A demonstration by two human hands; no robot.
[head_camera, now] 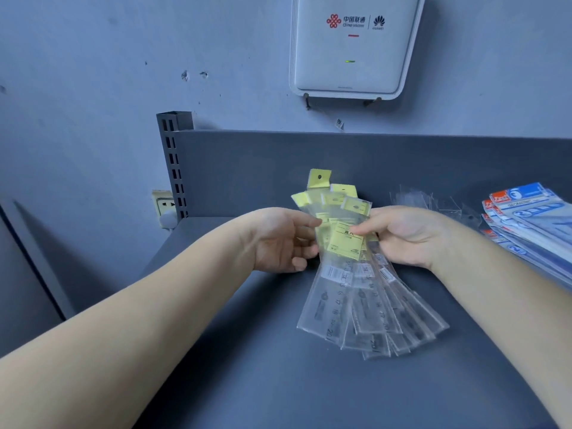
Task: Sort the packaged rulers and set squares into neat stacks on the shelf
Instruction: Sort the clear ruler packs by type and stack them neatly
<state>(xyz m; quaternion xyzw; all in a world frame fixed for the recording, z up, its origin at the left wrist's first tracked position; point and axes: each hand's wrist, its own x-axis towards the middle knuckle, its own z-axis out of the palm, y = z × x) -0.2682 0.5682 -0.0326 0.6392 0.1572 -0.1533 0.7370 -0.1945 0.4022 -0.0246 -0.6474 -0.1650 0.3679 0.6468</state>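
While both forearms reach in from the bottom corners of the frame, the left hand [280, 239] and the right hand [405, 235] meet at the middle of the picture around a fanned bundle of packaged rulers [356, 274]. The left hand's fingers curl round the left edge of the bundle, thumb on top near the yellow labels, and the right hand pinches the same bundle from the right, its thumb pressing on the front yellow label and its fingers tucked out of sight behind the packs. The rulers sit in clear sleeves with yellow header cards that point toward the upper middle of the frame, while their lower ends spread out like a fan toward the lower right, above the dark grey shelf [278, 366]. At the right edge of the frame a slanted pile of blue-and-white packs [535, 224] lies on the shelf, and just left of it rest some clear plastic sleeves [433, 201]. On the wall at the top of the frame hangs a white router box [353, 57], and a wall socket [164, 205] shows at the left of the shelf post.
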